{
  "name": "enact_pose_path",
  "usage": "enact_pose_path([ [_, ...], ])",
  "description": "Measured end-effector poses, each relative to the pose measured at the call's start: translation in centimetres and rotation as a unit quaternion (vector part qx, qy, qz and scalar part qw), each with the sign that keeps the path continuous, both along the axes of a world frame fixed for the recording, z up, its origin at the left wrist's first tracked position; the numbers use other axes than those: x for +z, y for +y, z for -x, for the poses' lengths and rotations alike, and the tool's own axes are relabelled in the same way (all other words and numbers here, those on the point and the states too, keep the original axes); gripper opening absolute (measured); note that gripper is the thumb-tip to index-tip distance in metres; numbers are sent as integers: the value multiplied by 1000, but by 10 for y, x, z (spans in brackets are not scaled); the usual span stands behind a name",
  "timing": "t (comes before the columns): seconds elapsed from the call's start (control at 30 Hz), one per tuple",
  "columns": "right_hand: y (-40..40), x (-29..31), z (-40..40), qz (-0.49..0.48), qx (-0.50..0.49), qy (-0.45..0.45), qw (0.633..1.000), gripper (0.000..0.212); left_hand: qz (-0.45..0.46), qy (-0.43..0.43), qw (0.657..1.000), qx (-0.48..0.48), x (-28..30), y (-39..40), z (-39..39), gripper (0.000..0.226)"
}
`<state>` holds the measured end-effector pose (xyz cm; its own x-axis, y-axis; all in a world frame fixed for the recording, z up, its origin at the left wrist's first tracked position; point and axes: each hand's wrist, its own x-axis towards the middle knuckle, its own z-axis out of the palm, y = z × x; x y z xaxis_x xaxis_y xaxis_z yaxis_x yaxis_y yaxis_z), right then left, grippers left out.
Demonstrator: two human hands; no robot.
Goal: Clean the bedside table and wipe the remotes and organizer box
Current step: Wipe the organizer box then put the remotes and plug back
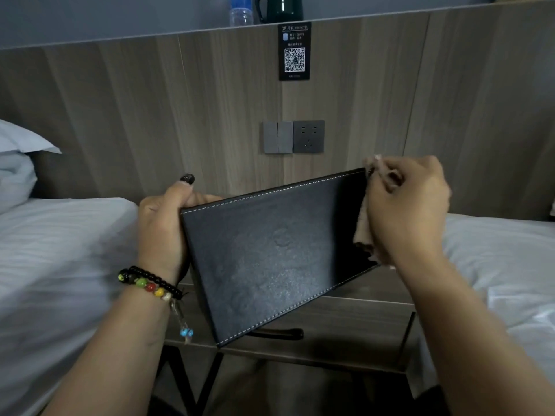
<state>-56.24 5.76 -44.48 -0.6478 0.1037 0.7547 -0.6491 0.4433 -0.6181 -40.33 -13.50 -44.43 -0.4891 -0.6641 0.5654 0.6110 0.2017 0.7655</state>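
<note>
A black leather organizer box (270,256) with white stitching is held up in the air, tilted, its flat side facing me. My left hand (162,223), with a beaded bracelet on the wrist, grips its left end. My right hand (408,211) presses a small beige cloth (365,226) against the box's right end. Below the box stands the wooden bedside table (345,322) with a dark drawer handle. No remotes are in view.
White beds lie on the left (60,265) and on the right (504,265) of the table. A wood headboard wall carries switches and a socket (294,136) and a QR sign (294,52). A bottle (240,10) and a dark kettle (280,7) stand on the ledge above.
</note>
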Motion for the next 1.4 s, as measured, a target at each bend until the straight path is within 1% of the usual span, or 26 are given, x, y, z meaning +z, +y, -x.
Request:
enact_pose_path([
  [0.1,-25,-1,-46,-36,68,97,992,22,2,14,1000,14,0,2,2,70],
  [0.2,-45,-6,-102,-79,142,195,967,23,-3,15,999,29,-1,2,2,71],
  [0.3,-53,-16,-139,-129,192,261,937,23,14,20,1000,17,-1,-7,-2,55],
  [0.37,-51,-22,-144,-145,204,286,925,21,33,30,999,-10,-3,-8,-3,57],
  [0.43,-45,-25,-135,-117,224,277,927,20,37,41,998,-30,-4,-5,-2,60],
  [0.5,-35,-25,-116,-88,227,251,937,21,29,46,998,-28,-3,-2,0,58],
  [0.63,-11,-22,-62,-47,137,144,979,23,13,37,999,-8,-1,-4,2,51],
  [0.7,-6,-22,-48,-28,108,100,989,24,4,34,999,-12,-1,-3,1,50],
  [0.73,-7,-23,-48,-25,101,92,990,24,4,33,999,-13,-1,-3,1,49],
  [0.77,-10,-24,-54,-30,97,95,990,25,4,32,999,-10,0,-2,2,49],
  [0.83,-19,-28,-78,-50,111,134,984,24,7,26,1000,-6,1,0,1,51],
  [0.9,-24,-36,-105,-80,145,191,968,22,4,20,1000,9,2,1,1,62],
  [0.97,-23,-43,-121,-118,179,226,950,22,-8,11,1000,24,2,1,1,71],
  [1.0,-21,-44,-123,-127,192,230,945,21,-10,10,1000,23,2,1,1,72],
  [1.07,-16,-44,-118,-119,202,213,948,19,-7,15,1000,13,1,0,1,70],
  [1.13,-12,-38,-106,-104,182,186,960,18,0,14,1000,8,0,-1,1,67],
  [1.23,-9,-31,-92,-108,148,152,971,21,-6,16,1000,9,0,-1,2,65],
  [1.33,-12,-34,-109,-126,141,175,966,21,-8,11,1000,21,1,0,3,70],
  [1.4,-15,-43,-128,-151,184,208,949,25,-15,15,1000,16,0,1,3,70],
])
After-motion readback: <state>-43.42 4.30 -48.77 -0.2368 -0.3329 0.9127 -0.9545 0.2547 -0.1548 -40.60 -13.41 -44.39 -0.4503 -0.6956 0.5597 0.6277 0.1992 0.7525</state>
